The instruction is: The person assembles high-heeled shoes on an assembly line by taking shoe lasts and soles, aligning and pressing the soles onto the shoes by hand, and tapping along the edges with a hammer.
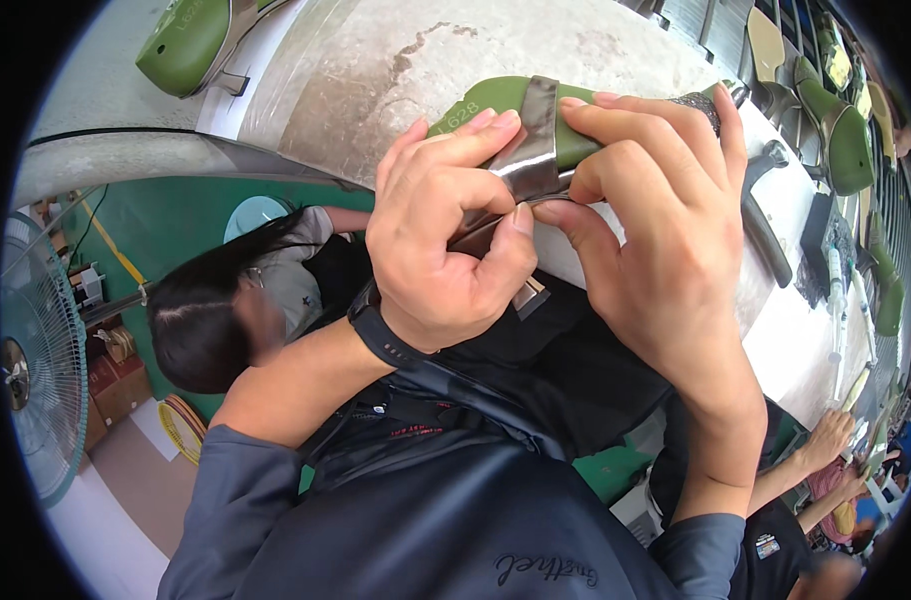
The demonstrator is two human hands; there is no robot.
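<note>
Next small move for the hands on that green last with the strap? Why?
Probably press the strap snug at its near edge with both thumbs. The left hand and right hand have their thumb tips close together there, while other fingers rest on the green last, so the grip looks braced for it.

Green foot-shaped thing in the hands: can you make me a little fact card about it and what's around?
Main thing: green form, dark shiny band across it
Left hand: gripping form and band
Right hand: gripping them too, thumb close to the left thumb
Upper left: another green form
Right of hands: dark hammer-like tool
Far left: fan
</note>
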